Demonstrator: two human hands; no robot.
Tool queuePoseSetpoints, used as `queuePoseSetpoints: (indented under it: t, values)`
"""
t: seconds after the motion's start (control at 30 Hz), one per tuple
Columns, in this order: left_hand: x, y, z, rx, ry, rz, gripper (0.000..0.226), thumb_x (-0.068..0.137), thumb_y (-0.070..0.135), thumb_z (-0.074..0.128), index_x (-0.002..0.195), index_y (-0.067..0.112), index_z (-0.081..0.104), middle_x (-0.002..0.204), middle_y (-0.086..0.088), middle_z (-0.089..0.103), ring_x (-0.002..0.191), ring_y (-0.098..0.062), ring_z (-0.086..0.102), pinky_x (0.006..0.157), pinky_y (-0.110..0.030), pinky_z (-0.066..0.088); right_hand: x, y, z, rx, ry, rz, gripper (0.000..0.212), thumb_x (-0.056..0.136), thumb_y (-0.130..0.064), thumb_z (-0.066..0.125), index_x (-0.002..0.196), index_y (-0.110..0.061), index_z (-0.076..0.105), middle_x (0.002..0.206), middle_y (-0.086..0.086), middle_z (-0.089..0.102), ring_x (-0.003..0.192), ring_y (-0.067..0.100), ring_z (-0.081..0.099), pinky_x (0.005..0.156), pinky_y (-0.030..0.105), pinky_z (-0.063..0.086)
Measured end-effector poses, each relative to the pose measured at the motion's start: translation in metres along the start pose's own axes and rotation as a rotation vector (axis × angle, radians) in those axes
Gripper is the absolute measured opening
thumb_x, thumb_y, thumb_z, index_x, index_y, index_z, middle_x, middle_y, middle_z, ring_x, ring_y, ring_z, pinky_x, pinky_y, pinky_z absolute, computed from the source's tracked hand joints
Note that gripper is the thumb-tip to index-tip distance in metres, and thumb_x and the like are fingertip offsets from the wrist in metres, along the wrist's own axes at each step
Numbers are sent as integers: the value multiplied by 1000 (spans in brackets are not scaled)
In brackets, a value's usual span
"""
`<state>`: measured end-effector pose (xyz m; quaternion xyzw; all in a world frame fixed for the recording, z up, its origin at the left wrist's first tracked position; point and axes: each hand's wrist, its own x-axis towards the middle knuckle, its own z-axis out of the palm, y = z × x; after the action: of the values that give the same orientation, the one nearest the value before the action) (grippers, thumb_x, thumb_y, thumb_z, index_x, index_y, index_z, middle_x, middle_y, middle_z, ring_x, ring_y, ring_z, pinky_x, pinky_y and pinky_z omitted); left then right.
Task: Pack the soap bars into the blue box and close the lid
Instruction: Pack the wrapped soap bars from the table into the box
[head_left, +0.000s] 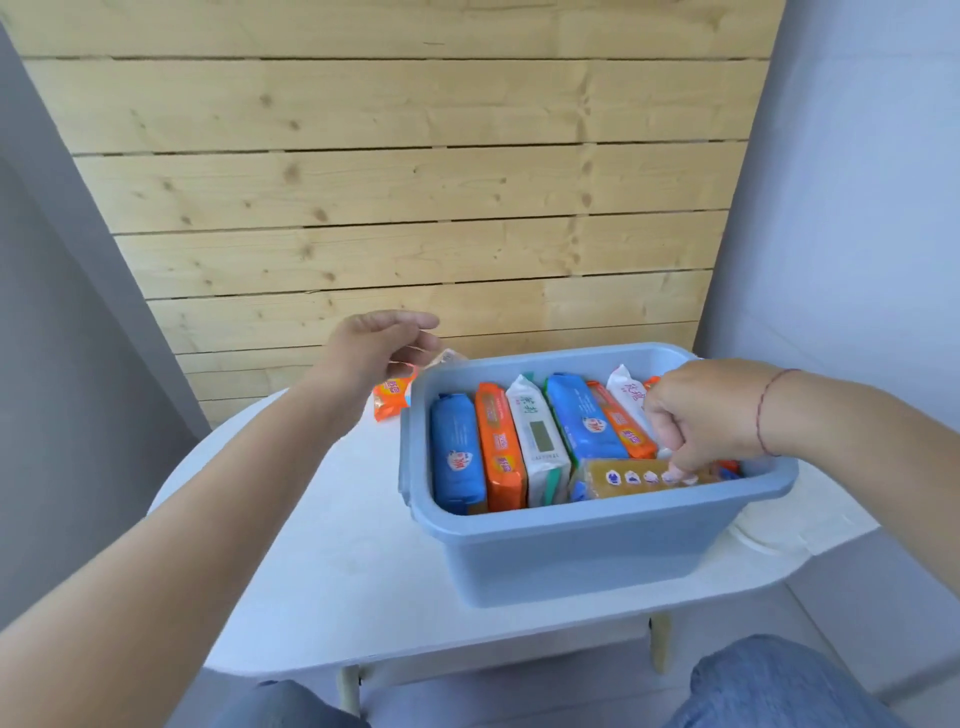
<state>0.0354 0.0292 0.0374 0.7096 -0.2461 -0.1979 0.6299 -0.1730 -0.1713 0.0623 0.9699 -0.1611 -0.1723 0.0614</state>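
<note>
The right hand (701, 415) covers the far-right soap packs in the blue box (571, 545), fingertips buried beside the amber bar (639, 475). An orange soap pack (390, 399) is half hidden behind the box corner and left hand (374, 348). Wrapper print is unreadable.

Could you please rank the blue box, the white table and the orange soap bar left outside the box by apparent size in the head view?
1. white table
2. blue box
3. orange soap bar, partly hidden behind the box, so its full size is unsure

White table (332, 561) before wooden plank wall (395, 171)
</note>
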Motion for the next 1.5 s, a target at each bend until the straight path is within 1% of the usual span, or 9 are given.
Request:
queuePoseSetpoints:
  t: [0.13,0.33,0.43,0.7,0.83,1.0,1.17,1.4,1.5]
  values:
    - [38,-48,-34,138,174,-167,27,90,4,46,83,20,67,91,-6,66,82,-18,57,76,-25,46,11,-23,-21,150,115,-50,15,79,-29,66,72,-27,53,66,-14,53,73,13,59,59,25,41]
    - [75,-107,-35,537,147,-184,58,80,29,64,136,21,50,142,-7,47,114,-24,47,88,-31,41,63,-80,-31,275,197,-202,20,86,-31,58,105,-23,60,106,-5,51,101,18,58,88,33,47]
    - [92,-123,-28,990,-19,-65,86,73,46,70,147,33,29,160,-2,14,146,-30,13,115,-48,21,66,-82,-26,282,177,-193,22,87,-31,59,107,-22,60,110,-4,52,104,15,55,88,27,42]
    - [134,-148,-34,1207,-340,26,84,75,52,65,146,42,21,162,2,-4,148,-31,-13,116,-59,6,73,-78,-15,339,183,-178,21,87,-33,59,107,-26,59,112,-7,48,106,9,51,86,22,40]
    - [119,-154,-43,1072,-272,83,79,65,51,68,137,30,43,156,-4,19,145,-37,5,117,-46,17,72,-76,-13,362,187,-194,22,87,-32,60,108,-28,59,111,-9,46,102,3,49,84,19,35]
    - [75,-165,-58,827,81,285,17,78,19,64,94,21,69,129,1,53,120,-29,45,101,-28,37,66,-69,-9,382,163,-231,24,86,-31,61,110,-27,59,108,-11,43,101,0,45,92,20,35]
    - [28,-99,-65,-26,248,-85,12,82,21,60,75,26,69,71,5,72,57,-7,66,45,-16,42,52,-64,-10,478,143,-258,21,86,-31,61,108,-29,60,111,-12,50,110,4,53,102,34,44]
    - [-23,10,-53,-495,-359,-46,35,73,16,50,106,20,61,105,-2,71,84,-19,69,73,-30,56,20,-65,-30,938,399,-374,84,69,-51,68,140,-40,25,141,-12,41,127,0,44,106,22,38]
    - [-48,31,-18,-373,-643,-64,41,64,15,55,103,19,65,102,-3,69,83,-18,67,72,-29,56,-1,-63,-37,1015,366,-487,71,64,-47,73,128,-42,43,124,-15,60,113,-2,58,96,14,46]
